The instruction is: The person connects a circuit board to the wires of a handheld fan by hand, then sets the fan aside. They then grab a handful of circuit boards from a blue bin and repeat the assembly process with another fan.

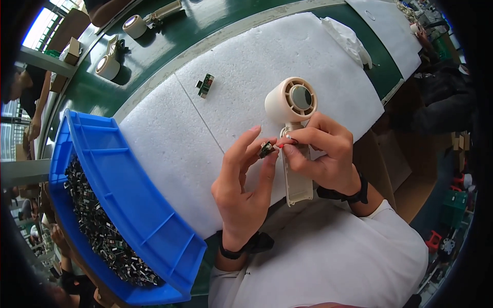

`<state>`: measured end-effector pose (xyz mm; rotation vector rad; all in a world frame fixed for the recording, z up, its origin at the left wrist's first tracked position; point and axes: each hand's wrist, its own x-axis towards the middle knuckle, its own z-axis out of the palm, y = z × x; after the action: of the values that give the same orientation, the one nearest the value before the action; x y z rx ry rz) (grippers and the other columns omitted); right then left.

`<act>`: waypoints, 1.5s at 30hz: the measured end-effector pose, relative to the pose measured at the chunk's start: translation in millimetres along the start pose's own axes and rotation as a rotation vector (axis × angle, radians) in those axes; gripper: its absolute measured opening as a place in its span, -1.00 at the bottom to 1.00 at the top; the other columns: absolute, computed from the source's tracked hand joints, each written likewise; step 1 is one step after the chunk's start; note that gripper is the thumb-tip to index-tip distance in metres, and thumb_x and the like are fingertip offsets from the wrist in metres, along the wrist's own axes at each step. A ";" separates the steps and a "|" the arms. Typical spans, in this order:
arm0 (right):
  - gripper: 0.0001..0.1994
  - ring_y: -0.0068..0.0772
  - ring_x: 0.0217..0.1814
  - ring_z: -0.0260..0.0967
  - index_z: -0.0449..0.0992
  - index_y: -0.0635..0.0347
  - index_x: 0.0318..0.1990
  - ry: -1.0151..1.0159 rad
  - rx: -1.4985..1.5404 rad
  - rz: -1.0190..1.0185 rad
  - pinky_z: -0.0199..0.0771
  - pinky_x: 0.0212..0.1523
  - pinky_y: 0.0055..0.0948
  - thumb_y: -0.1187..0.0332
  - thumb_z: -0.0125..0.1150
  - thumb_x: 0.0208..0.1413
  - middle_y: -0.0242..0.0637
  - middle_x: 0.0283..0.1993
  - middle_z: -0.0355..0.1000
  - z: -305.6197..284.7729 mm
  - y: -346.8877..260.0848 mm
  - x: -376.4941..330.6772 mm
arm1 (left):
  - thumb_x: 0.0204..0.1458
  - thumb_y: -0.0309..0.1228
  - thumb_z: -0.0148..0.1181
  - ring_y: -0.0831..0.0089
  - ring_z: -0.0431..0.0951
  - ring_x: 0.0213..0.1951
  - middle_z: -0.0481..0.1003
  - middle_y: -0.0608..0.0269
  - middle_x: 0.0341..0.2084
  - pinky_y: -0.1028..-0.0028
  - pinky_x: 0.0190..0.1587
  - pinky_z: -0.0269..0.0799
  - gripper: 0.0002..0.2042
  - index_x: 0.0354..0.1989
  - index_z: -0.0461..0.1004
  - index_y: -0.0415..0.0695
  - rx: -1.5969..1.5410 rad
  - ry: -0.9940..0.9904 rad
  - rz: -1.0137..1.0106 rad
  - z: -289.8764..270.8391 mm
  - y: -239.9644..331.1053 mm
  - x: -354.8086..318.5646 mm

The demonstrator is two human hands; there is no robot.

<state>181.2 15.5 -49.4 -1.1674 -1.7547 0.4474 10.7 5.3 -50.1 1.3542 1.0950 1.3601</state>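
My left hand [244,187] pinches a small circuit board [266,149] between thumb and fingers. Close beside it, my right hand [323,149] is closed on a thin wire with a red part [281,146] and a small white end at its fingertips. Under my right hand lies a cream handheld fan [280,105], its round head pointing away from me and its long open handle [297,185] toward me. The fan's neck is partly hidden by my fingers. Farther off on the white foam sheet [241,61] lies another small green circuit board [205,86].
At my left stands a blue bin [138,179] heaped with small circuit boards [102,231]. Two more cream fans [108,66] lie on the green table [205,20] beyond the foam. A white plastic bag [346,38] sits at the far right edge. Other people work nearby.
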 end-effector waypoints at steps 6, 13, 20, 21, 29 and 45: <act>-0.84 -0.52 -0.46 0.39 0.68 0.19 -0.29 0.003 -0.056 -0.024 0.43 -0.45 -0.53 0.51 0.43 -0.10 -0.38 -0.44 0.41 4.1 4.6 -0.4 | 0.10 -0.78 0.22 0.41 0.61 0.00 0.59 0.08 -0.01 0.49 0.01 0.55 -0.67 0.05 0.58 -0.28 0.128 -0.084 0.103 -6.7 -14.2 2.6; -0.80 -0.40 -0.34 0.36 0.66 0.13 -0.29 0.022 -0.179 -0.123 0.44 -0.34 -0.48 0.51 0.45 -0.14 -0.39 -0.41 0.44 -13.3 6.7 8.0 | 0.12 -0.78 0.19 0.38 0.61 0.00 0.58 0.02 0.00 0.47 0.00 0.57 -0.65 0.09 0.57 -0.28 0.235 -0.114 0.196 7.1 -4.3 11.2; -0.78 -0.33 -0.25 0.38 0.65 0.09 -0.28 0.009 -0.148 -0.156 0.49 -0.24 -0.44 0.50 0.47 -0.14 -0.41 -0.36 0.46 -38.4 -9.9 20.6 | 0.15 -0.75 0.18 0.36 0.63 -0.01 0.60 0.00 -0.01 0.45 0.01 0.57 -0.67 0.09 0.58 -0.29 0.274 -0.133 0.110 16.5 36.7 7.4; -0.78 -0.33 -0.25 0.39 0.65 0.09 -0.27 -0.004 -0.130 -0.163 0.50 -0.23 -0.43 0.50 0.47 -0.14 -0.41 -0.35 0.47 -42.4 -10.2 21.3 | 0.15 -0.74 0.18 0.36 0.63 -0.01 0.60 -0.01 -0.02 0.45 0.00 0.57 -0.68 0.08 0.58 -0.28 0.253 -0.111 0.071 20.6 39.6 7.4; -0.78 -0.36 -0.25 0.43 0.64 0.09 -0.28 -0.048 -0.112 -0.242 0.54 -0.22 -0.42 0.49 0.48 -0.14 -0.43 -0.35 0.48 -67.7 -18.1 25.9 | 0.10 -0.76 0.20 0.29 0.69 -0.08 0.65 -0.06 -0.10 0.42 -0.01 0.58 -0.72 -0.02 0.62 -0.31 0.337 -0.090 0.182 31.2 58.9 4.7; -0.91 -0.42 -0.39 0.37 0.64 0.21 -0.35 0.093 0.086 0.027 0.41 -0.40 -0.45 0.47 0.40 -0.03 -0.38 -0.49 0.40 -62.6 -40.0 25.2 | 0.07 -0.75 0.23 0.03 0.69 -0.08 0.60 -0.17 -0.06 0.29 -0.12 0.66 -0.70 0.00 0.59 -0.33 0.679 0.108 0.475 58.5 62.6 -3.2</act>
<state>211.8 6.1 22.2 -1.1344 -1.6256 0.4730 68.6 -11.0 11.1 2.1591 1.4458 1.4624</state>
